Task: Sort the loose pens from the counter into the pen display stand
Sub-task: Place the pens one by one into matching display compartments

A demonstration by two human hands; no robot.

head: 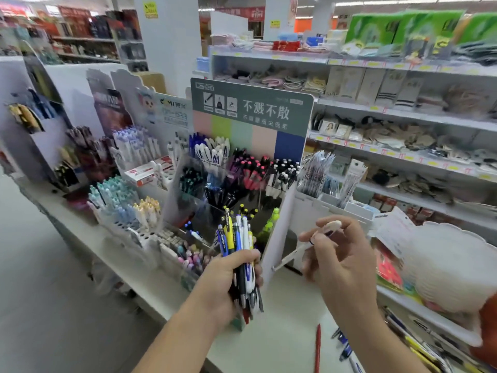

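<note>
Pens: a mixed bundle [243, 262] stands upright in your left hand [228, 281]; one white pen [301, 250] sits in your right hand [341, 254]; a red pen [318, 348] and a few blue ones [344, 345] lie loose on the bench [282, 332].
Left grip: closed round the bundle, caps up, tips down past your palm.
Right grip: fingers pinch the white pen near its cap end, tip slanting down and left toward the stand's white side panel [279, 232].
Stand: tiered display [242, 170] with a grey header, just beyond both hands; slots hold dark, pink-capped, black-and-white and yellow-capped pens in separate groups.
Step in hand: likely placing the white pen. Match it to a slot first; the black-and-white group [282, 173] on the right tier looks the closest kin, though blur hides the detail.
How to do it well: turn the pen tip-down before you reach, lift it over the side panel, and lower it straight so it doesn't knock neighbours. Keep the bundle clear of the front tier.
Risk: the bundle is thick; a slack squeeze could shed pens.
Bench: white, narrow, crowded with other pen racks [121, 205] to the left.
Room: a shop aisle; shelves [403, 117] of socks and small goods run behind on the right, grey floor [40, 292] to the left.
</note>
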